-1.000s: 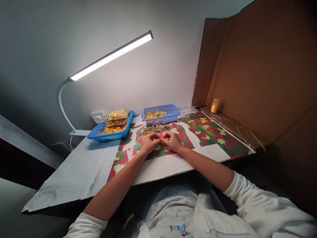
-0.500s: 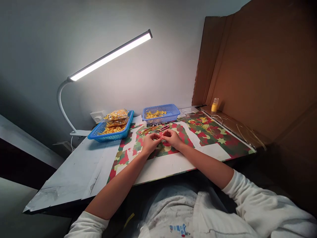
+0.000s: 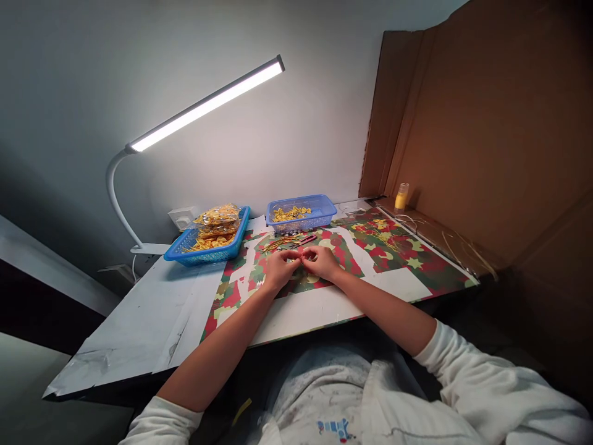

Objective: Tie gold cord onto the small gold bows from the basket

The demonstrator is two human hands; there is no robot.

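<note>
My left hand [image 3: 280, 269] and my right hand [image 3: 322, 262] meet over the patterned table cover, fingertips pinched together and nearly touching. Whatever lies between the fingertips is too small to make out. Just beyond them is a bundle of thin golden strands [image 3: 279, 243], with a pink-handled tool [image 3: 307, 240] at its right. Small silvery beads [image 3: 290, 233] lie behind the bundle. Farther back, a blue-violet basket [image 3: 322, 217] holds small golden pieces [image 3: 291, 214].
At the left, a blue basket [image 3: 204, 256] holds yellow pieces and a clear bag [image 3: 217, 216]. A lit lamp [image 3: 208, 105] arches above. More golden strands [image 3: 382, 232] lie at the right, near a small yellow bottle [image 3: 401, 198] and cardboard [image 3: 463, 136].
The fingers of my right hand have curled slightly and its fingertips have dipped a little. My left hand is almost where it was.
</note>
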